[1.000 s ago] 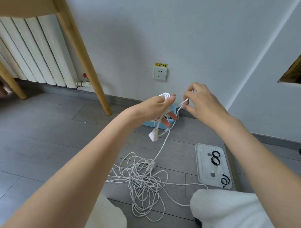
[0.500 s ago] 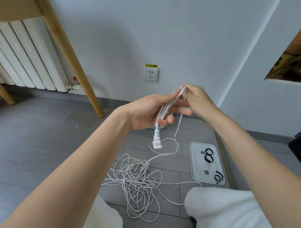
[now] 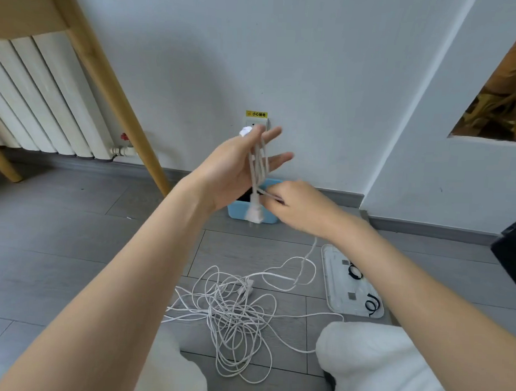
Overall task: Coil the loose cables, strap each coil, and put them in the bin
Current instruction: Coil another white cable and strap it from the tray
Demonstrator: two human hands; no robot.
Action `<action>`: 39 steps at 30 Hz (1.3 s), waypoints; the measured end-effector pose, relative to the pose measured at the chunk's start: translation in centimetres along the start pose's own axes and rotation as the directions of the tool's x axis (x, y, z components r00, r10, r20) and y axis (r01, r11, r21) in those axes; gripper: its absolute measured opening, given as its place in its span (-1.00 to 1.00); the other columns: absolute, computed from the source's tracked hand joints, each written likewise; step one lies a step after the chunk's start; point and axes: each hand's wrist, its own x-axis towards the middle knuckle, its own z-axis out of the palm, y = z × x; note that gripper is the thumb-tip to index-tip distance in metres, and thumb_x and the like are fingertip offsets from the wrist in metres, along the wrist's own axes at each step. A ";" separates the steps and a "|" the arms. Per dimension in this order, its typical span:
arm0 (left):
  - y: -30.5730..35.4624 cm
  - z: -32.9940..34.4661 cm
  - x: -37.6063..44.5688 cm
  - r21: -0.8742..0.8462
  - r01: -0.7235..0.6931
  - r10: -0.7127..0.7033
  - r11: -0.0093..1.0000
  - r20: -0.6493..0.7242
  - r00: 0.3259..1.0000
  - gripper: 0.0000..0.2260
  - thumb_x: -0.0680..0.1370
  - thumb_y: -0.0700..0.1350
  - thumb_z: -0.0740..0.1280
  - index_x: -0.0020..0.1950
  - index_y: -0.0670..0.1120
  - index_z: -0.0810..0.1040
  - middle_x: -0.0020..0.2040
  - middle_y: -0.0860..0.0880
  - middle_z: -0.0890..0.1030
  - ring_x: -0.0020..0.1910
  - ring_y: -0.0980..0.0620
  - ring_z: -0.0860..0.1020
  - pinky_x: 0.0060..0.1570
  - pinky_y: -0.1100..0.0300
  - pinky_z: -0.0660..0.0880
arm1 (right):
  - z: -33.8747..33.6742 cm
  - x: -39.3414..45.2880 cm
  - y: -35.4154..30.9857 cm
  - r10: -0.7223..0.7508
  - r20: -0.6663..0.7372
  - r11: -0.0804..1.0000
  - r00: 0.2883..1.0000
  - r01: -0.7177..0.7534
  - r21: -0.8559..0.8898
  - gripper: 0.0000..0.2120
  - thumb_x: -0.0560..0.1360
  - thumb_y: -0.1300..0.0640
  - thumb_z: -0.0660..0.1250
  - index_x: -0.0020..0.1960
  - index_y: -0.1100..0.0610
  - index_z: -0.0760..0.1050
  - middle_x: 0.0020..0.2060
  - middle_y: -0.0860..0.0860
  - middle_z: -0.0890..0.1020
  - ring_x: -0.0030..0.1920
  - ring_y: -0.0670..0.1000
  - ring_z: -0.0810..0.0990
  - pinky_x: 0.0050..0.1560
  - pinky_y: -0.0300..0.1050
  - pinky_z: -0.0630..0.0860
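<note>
- Head view: the left hand [image 3: 237, 168] is raised in front of the wall, palm turned towards the camera, fingers spread and nearly straight. A few loops of the white cable [image 3: 259, 166] hang across the palm from the fingertips down past the heel of the hand.
- The cable's white plug [image 3: 254, 214] dangles just below that hand, in front of the blue bin [image 3: 236, 209].
- The right hand [image 3: 300, 208] sits lower and to the right, fingers curled and pinching a strand of the cable at the bottom of the loops.
- From the right hand the cable drops to the grey floor [image 3: 74, 241] and joins a loose tangle [image 3: 235, 308] between the person's knees.
- The blue bin stands on the floor against the wall, below the wall socket [image 3: 257, 125]; its inside is mostly hidden by the hands.
- A clear tray [image 3: 335, 283] lies on the floor to the right of the tangle, with black straps [image 3: 355, 272] on it.
- A radiator [image 3: 35, 99] and a wooden leg [image 3: 114, 88] stand to the left.
</note>
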 end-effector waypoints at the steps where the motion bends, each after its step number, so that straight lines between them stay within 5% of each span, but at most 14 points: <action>1: -0.3 -0.9 0.2 0.252 0.008 0.014 0.968 -0.086 0.996 -0.86 0.66 0.00 0.09 0.08 -0.02 0.38 0.21 0.07 0.51 0.10 -0.01 0.57 0.33 0.02 0.38 | -0.3 -0.1 -0.1 -0.029 -0.017 0.999 0.999 0.029 -0.016 -0.61 0.56 0.03 0.18 -0.40 0.13 0.27 -0.48 0.03 0.40 -0.42 0.01 0.33 -0.29 -0.06 0.31; 3: -1.1 -2.4 0.0 0.651 0.077 0.036 0.755 -0.159 0.987 -0.73 0.62 0.11 0.11 0.03 -0.08 0.40 -0.04 0.06 0.50 -0.02 0.06 0.54 0.32 -0.06 0.36 | -1.2 -0.6 -0.5 -0.098 -0.029 0.995 0.995 0.098 -0.002 -0.58 0.52 0.01 0.26 -0.45 0.16 0.29 -0.55 0.00 0.31 -0.46 -0.01 0.26 -0.35 -0.08 0.25; 4: -1.3 -2.9 -0.1 0.701 0.098 0.003 0.706 -0.141 0.990 -0.61 0.61 0.16 0.08 0.05 -0.15 0.46 -0.04 -0.01 0.54 -0.07 0.05 0.56 0.28 -0.03 0.41 | -1.6 -0.7 -0.6 -0.125 -0.056 0.992 0.991 0.126 0.017 -0.56 0.50 0.02 0.30 -0.48 0.14 0.28 -0.58 -0.01 0.29 -0.48 -0.04 0.24 -0.36 -0.10 0.22; 7: -0.9 -2.7 -0.9 0.545 0.226 -0.273 0.808 0.005 0.962 -0.33 0.62 0.22 -0.10 0.14 -0.33 0.51 -0.07 -0.18 0.65 -0.33 0.03 0.59 0.02 0.20 0.49 | -3.2 -0.6 -0.6 -0.108 -0.213 0.981 0.971 0.139 0.135 -0.53 0.41 0.03 0.42 -0.55 0.04 0.25 -0.65 -0.05 0.29 -0.52 -0.07 0.26 -0.47 -0.27 0.16; 10: -0.4 -1.7 -1.3 0.335 0.312 -0.398 0.889 0.227 0.889 -0.23 0.56 0.32 -0.17 0.21 -0.31 0.45 -0.38 -0.08 0.49 -0.60 0.09 0.31 -0.15 0.15 0.52 | -4.2 -0.2 0.0 -0.001 -0.345 0.947 0.939 0.112 0.302 -0.49 0.35 0.02 0.49 -0.54 0.04 0.20 -0.66 -0.09 0.20 -0.52 -0.10 0.18 -0.46 -0.30 0.10; 13: 0.2 -0.6 -1.5 0.205 0.305 -0.364 0.930 0.394 0.844 -0.25 0.55 0.31 -0.17 0.02 -0.27 0.55 -0.46 0.00 0.30 -0.66 0.18 0.16 -0.50 0.29 0.35 | -4.0 -0.2 0.3 0.101 -0.353 0.858 0.930 0.098 0.504 -0.51 0.32 -0.10 0.47 -0.51 0.11 0.25 -0.61 -0.14 0.21 -0.52 -0.14 0.16 -0.46 -0.27 0.12; 17: 0.5 0.8 -1.4 -0.091 0.321 -0.211 0.943 0.582 0.785 -0.27 0.53 0.30 -0.08 -0.03 -0.27 0.63 -0.45 0.02 0.32 -0.62 0.15 0.10 -0.57 0.35 0.28 | -2.4 0.1 0.6 0.348 -0.141 0.647 0.927 -0.129 0.752 -0.68 0.47 -0.04 0.32 -0.15 0.25 0.52 -0.40 0.05 0.25 -0.49 -0.07 0.14 -0.52 -0.27 0.07; 19: 0.4 1.5 -1.1 -0.237 0.306 -0.125 0.922 0.566 0.815 -0.26 0.52 0.29 -0.03 0.05 -0.35 0.59 -0.39 0.00 0.42 -0.62 0.17 0.19 -0.52 0.33 0.29 | -1.8 0.0 0.7 0.385 -0.019 0.667 0.923 -0.264 0.697 -0.84 0.51 0.15 0.13 -0.20 0.16 0.40 -0.46 0.03 0.24 -0.48 -0.07 0.12 -0.50 -0.26 0.05; 23: 0.2 1.5 0.0 -0.354 0.133 -0.061 0.926 0.207 0.976 -0.39 0.55 0.30 -0.01 0.07 -0.24 0.44 -0.39 0.02 0.45 -0.57 0.15 0.26 -0.44 0.30 0.33 | -0.6 0.0 0.9 0.313 -0.069 0.888 0.947 -0.266 0.374 -0.55 0.58 0.06 0.12 -0.46 0.18 0.29 -0.59 0.02 0.35 -0.58 -0.05 0.29 -0.43 -0.18 0.22; 27: 0.5 -0.2 0.3 -0.174 0.015 -0.041 0.985 -0.149 0.988 -0.60 0.57 0.25 0.03 -0.20 -0.07 0.26 -0.34 -0.01 0.20 -0.50 0.10 0.18 -0.34 0.23 0.20 | -0.9 -0.3 0.6 0.103 -0.098 0.993 0.990 -0.097 0.068 -0.53 0.58 -0.01 0.14 -0.41 0.23 0.33 -0.51 0.08 0.32 -0.44 0.03 0.28 -0.32 -0.07 0.24; 30: -0.5 -2.2 0.3 0.324 0.088 0.028 0.942 -0.338 0.941 -0.61 0.56 0.27 0.10 -0.20 -0.05 0.25 -0.34 -0.05 0.23 -0.44 0.06 0.21 -0.31 0.18 0.21 | -2.8 -0.3 -0.1 -0.025 -0.190 0.996 0.981 0.041 0.076 -0.54 0.54 0.03 0.23 -0.47 0.20 0.31 -0.58 -0.02 0.26 -0.50 -0.07 0.21 -0.35 -0.12 0.21; 32: -0.9 -2.9 -0.2 0.524 0.207 -0.090 0.826 -0.241 0.966 -0.57 0.53 0.34 0.06 -0.11 -0.04 0.25 -0.27 -0.10 0.28 -0.36 0.02 0.28 -0.27 0.18 0.32 | -4.0 0.0 -0.2 -0.021 -0.330 0.988 0.944 0.070 0.136 -0.50 0.53 0.07 0.26 -0.51 0.08 0.14 -0.63 -0.02 0.18 -0.52 -0.07 0.16 -0.42 -0.22 0.15; 35: -1.1 -2.3 -1.2 0.534 0.368 -0.431 0.762 -0.007 0.903 -0.40 0.52 0.38 -0.09 0.03 -0.14 0.36 -0.22 -0.09 0.41 -0.29 0.02 0.40 -0.20 0.25 0.42 | -4.4 0.6 0.0 0.037 -0.528 0.978 0.848 0.078 0.193 -0.46 0.52 0.13 0.28 -0.50 0.04 0.04 -0.63 -0.01 0.13 -0.51 -0.06 0.11 -0.45 -0.23 0.09; 39: -1.7 -1.0 -1.2 0.490 0.405 -0.528 0.771 0.139 0.838 -0.31 0.52 0.37 -0.12 0.06 -0.21 0.45 -0.26 -0.07 0.51 -0.37 0.06 0.45 -0.31 0.25 0.40 | -3.3 1.3 0.7 0.152 -0.592 0.961 0.791 0.021 0.274 -0.47 0.50 0.17 0.27 -0.51 0.04 0.04 -0.66 -0.01 0.12 -0.54 -0.04 0.12 -0.48 -0.22 0.07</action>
